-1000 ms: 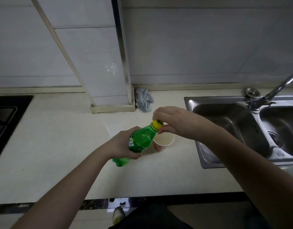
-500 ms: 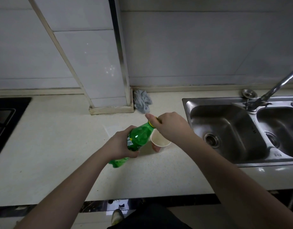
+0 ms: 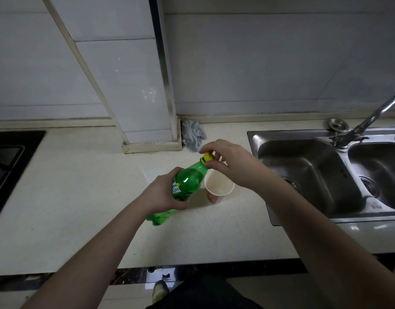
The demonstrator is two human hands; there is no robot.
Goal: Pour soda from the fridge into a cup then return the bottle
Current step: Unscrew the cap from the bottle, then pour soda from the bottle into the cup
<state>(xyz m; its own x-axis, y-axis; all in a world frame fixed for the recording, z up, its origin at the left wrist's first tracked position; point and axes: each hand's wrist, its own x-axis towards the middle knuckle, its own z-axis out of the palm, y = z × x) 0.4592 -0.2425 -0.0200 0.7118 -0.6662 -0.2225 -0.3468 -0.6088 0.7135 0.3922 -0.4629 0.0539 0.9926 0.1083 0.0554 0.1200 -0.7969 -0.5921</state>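
Observation:
A green soda bottle (image 3: 188, 182) is held tilted above the pale countertop (image 3: 80, 197), neck pointing up and to the right. My left hand (image 3: 163, 192) grips its middle around the label. My right hand (image 3: 225, 160) pinches the yellow cap (image 3: 208, 156) at the bottle's top. Right beside the bottle, below my right hand, a paper cup (image 3: 217, 188) stands upright with an orange base; whether it holds liquid is not visible.
A double steel sink (image 3: 308, 175) with a tap (image 3: 370, 119) lies to the right. A crumpled grey cloth (image 3: 193, 134) sits by the tiled column (image 3: 136, 85). A black stove (image 3: 7, 157) is at the far left.
My right hand has shifted on the yellow cap, its fingers now spread around it. The bottle stays tilted in my left hand near the cup.

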